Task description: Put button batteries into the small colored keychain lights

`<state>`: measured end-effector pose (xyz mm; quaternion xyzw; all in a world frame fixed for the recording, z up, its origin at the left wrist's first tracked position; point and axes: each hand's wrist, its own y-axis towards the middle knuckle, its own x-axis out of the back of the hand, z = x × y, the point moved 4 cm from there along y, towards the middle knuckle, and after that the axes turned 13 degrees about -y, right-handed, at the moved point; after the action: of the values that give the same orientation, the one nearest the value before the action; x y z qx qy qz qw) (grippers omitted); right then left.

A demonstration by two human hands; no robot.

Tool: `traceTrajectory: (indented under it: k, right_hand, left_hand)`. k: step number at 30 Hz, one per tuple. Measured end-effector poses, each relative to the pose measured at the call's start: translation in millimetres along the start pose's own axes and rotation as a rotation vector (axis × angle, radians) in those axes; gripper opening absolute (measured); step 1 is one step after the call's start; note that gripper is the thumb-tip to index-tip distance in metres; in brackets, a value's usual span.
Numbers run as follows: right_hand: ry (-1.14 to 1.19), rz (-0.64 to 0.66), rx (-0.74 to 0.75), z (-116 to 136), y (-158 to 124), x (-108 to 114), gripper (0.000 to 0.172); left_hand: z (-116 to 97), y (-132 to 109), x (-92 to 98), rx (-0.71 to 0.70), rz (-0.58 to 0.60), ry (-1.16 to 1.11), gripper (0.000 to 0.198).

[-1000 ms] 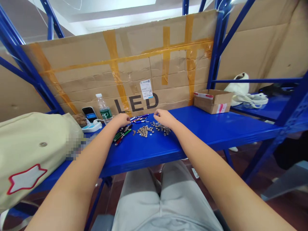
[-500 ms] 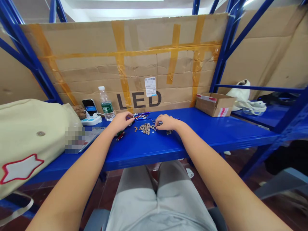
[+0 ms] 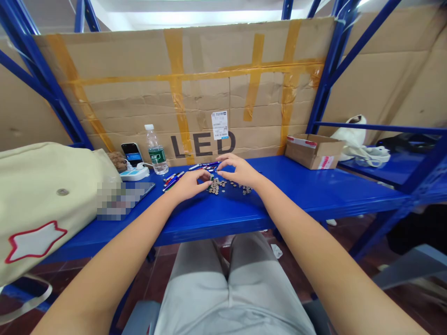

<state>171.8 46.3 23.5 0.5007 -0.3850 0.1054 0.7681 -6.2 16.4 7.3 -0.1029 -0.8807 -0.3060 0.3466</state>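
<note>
2 hands over the counter (image 3: 300, 186); I'm on head cam, remote, placing things off the bottle (image 3: 157, 150). Coins (or coin-like discs) (image 3: 215, 190): R of it, nearer side, partly hidden. Near pens (image 3: 173, 180): just R, nearer. Far pens (image 3: 197, 166): farther R, by the cardboard (image 3: 146, 111). L hand (image 3: 186, 184): R & nearer, thumb and fingers curved; can't tell if they grip anything. R hand (image 3: 240, 171): farther R, thumb & index apart, nothing seen btw. Step in hand: prob. picking thru coins & pens; next move calls for a light fingertip pinch, IMO. Text: "LED" in big black letters, R of bottle; white label (image 3: 220, 124) & bottle's green label (image 3: 158, 156) too small to read.
</note>
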Motion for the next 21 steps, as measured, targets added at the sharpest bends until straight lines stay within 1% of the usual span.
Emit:
traceTrajectory:
  k: [4, 9, 15, 19, 21]
  right_hand:
    - [0.064, -0.040, 0.065, 11.5, 1.2, -1.7, 0.011]
    - [0.076, -0.040, 0.097, 9.2, 2.2, -7.4, 0.010]
    - [0.098, -0.038, 0.144, 11.3, 2.0, -7.9, 0.010]
    - [0.076, -0.093, 0.177, 11.8, 1.6, -6.3, 0.017]
    - [0.059, -0.128, 0.192, 12.3, 1.0, -4.8, 0.015]
  left_hand:
    - [-3.5, -0.2, 0.4, -0.032, -0.005, 0.034, 0.023]
    - [-7.6, -0.3, 0.2, -0.059, -0.013, 0.078, 0.024]
    - [-8.9, -0.7, 1.5, -0.138, -0.034, 0.139, 0.023]
    - [-5.6, -0.3, 4.2, -0.179, -0.071, 0.178, 0.020]
    - [-4.0, -0.1, 5.4, -0.201, -0.077, 0.205, 0.019]
